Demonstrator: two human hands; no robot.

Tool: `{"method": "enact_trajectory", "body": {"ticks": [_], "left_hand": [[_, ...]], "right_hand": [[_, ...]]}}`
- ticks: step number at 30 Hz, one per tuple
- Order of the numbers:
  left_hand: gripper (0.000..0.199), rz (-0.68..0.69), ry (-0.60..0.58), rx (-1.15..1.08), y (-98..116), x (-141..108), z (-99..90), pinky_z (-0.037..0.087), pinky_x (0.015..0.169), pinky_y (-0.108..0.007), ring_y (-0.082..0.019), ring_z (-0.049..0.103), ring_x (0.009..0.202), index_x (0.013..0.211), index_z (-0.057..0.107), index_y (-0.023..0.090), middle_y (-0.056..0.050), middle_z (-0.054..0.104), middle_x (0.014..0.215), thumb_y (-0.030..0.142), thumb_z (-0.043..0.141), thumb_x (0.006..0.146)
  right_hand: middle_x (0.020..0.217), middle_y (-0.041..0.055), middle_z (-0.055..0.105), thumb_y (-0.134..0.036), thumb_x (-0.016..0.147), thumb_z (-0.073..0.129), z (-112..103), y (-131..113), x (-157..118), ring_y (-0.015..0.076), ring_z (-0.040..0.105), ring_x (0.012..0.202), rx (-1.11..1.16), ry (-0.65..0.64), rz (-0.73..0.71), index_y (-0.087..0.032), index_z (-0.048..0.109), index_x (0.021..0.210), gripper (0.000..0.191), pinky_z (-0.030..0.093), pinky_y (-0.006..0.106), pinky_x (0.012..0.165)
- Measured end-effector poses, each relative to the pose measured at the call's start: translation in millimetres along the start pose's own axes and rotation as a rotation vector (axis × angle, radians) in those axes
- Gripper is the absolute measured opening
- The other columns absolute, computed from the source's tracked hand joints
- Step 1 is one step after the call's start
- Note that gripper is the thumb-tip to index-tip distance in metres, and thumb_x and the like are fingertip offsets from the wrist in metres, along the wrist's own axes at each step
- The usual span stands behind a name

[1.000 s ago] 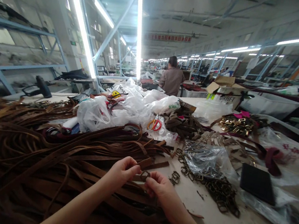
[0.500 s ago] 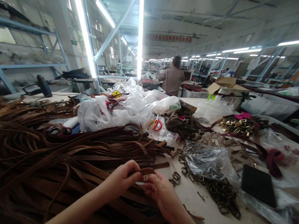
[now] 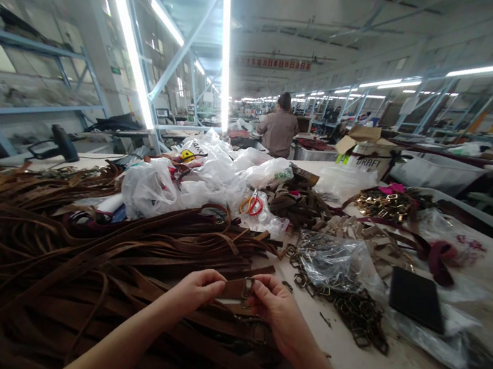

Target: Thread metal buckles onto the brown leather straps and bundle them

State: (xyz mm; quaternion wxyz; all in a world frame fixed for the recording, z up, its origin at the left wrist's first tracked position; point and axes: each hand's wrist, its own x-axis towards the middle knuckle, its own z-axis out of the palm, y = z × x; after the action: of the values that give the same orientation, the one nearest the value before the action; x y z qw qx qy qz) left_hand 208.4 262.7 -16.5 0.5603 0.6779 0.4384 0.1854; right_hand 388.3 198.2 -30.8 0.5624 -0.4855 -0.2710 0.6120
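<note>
A brown leather strap (image 3: 233, 289) is pinched between the thumb and fingers of my left hand (image 3: 198, 289). At its right end my right hand (image 3: 276, 306) grips a small brass-coloured buckle (image 3: 247, 287), which stands upright against the strap; whether the strap passes through it I cannot tell. Below my hands, another buckle (image 3: 258, 332) shows dimly among the straps. A large heap of brown leather straps (image 3: 52, 253) spreads under and left of my hands. To the right lies a pile of dark metal buckles (image 3: 359, 318), partly under a clear plastic bag (image 3: 333, 257).
Red-and-orange-handled scissors (image 3: 251, 204) rest on white plastic bags (image 3: 211, 172) ahead. A black flat object (image 3: 418, 299) lies right on the pale table (image 3: 316, 364). Brass hardware (image 3: 381, 204) is heaped farther back, near an open carton (image 3: 367, 147). A person (image 3: 278, 128) stands beyond the table.
My hands have moved apart a little, and the strap between them shows more. The buckle has come up into plain view at my right fingertips. The camera view has shifted slightly.
</note>
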Motion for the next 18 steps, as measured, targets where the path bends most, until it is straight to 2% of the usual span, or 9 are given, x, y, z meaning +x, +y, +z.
{"method": "enact_trajectory", "body": {"ticks": [4, 6, 10, 12, 15, 18], "left_hand": [[0.037, -0.005, -0.145, -0.026, 11, -9, -0.8, 0.026, 0.05, -0.02, -0.007, 0.034, 0.051, 0.077, 0.058, 0.013, 0.006, 0.04, 0.053, 0.049, 0.052, 0.073], [0.037, 0.017, -0.15, -0.035, 13, -10, -0.4, 0.028, 0.05, -0.019, -0.007, 0.035, 0.053, 0.078, 0.057, 0.013, 0.006, 0.042, 0.056, 0.049, 0.05, 0.075], [0.035, 0.095, -0.043, -0.026, 5, -7, 4.4, 0.036, 0.054, -0.02, -0.01, 0.045, 0.059, 0.097, 0.053, 0.016, 0.003, 0.052, 0.067, 0.046, 0.045, 0.08], [0.03, 0.194, -0.017, 0.074, 1, -5, 5.8, 0.04, 0.064, -0.023, -0.012, 0.051, 0.07, 0.102, 0.055, 0.018, 0.0, 0.057, 0.077, 0.037, 0.049, 0.079], [0.018, 0.337, 0.044, 0.254, -2, -4, 4.3, 0.04, 0.076, -0.025, -0.014, 0.053, 0.081, 0.091, 0.063, 0.021, -0.002, 0.057, 0.085, 0.027, 0.051, 0.078], [0.015, 0.383, 0.145, 0.284, -1, -4, 0.7, 0.041, 0.074, -0.024, -0.014, 0.052, 0.081, 0.079, 0.063, 0.018, -0.003, 0.054, 0.085, 0.026, 0.051, 0.078]], "right_hand": [[0.065, -0.0033, 0.057, -0.038, 0.061, 0.071, 5, 6, -3, 0.0059, 0.051, 0.053, 0.024, -0.116, 0.111, -0.016, 0.055, 0.075, 0.03, 0.038, 0.018, 0.048], [0.062, -0.0039, 0.057, -0.036, 0.059, 0.072, 11, 10, -2, 0.0054, 0.05, 0.051, 0.022, -0.135, 0.17, -0.016, 0.054, 0.074, 0.03, 0.037, 0.017, 0.047], [0.059, -0.0041, 0.057, -0.034, 0.058, 0.071, 25, 15, 5, 0.006, 0.049, 0.05, -0.064, -0.128, 0.151, -0.016, 0.054, 0.072, 0.029, 0.037, 0.018, 0.048], [0.058, -0.0039, 0.057, -0.033, 0.057, 0.071, 29, 18, 11, 0.0066, 0.05, 0.05, -0.095, -0.134, 0.115, -0.016, 0.054, 0.073, 0.029, 0.038, 0.019, 0.049], [0.056, -0.0043, 0.056, -0.031, 0.056, 0.07, 30, 22, 21, 0.0073, 0.051, 0.05, -0.144, -0.128, 0.11, -0.015, 0.052, 0.07, 0.028, 0.039, 0.02, 0.049], [0.057, -0.0047, 0.056, -0.029, 0.055, 0.069, 30, 27, 31, 0.0077, 0.052, 0.05, -0.184, -0.109, 0.136, -0.015, 0.052, 0.068, 0.025, 0.041, 0.022, 0.051]]}}
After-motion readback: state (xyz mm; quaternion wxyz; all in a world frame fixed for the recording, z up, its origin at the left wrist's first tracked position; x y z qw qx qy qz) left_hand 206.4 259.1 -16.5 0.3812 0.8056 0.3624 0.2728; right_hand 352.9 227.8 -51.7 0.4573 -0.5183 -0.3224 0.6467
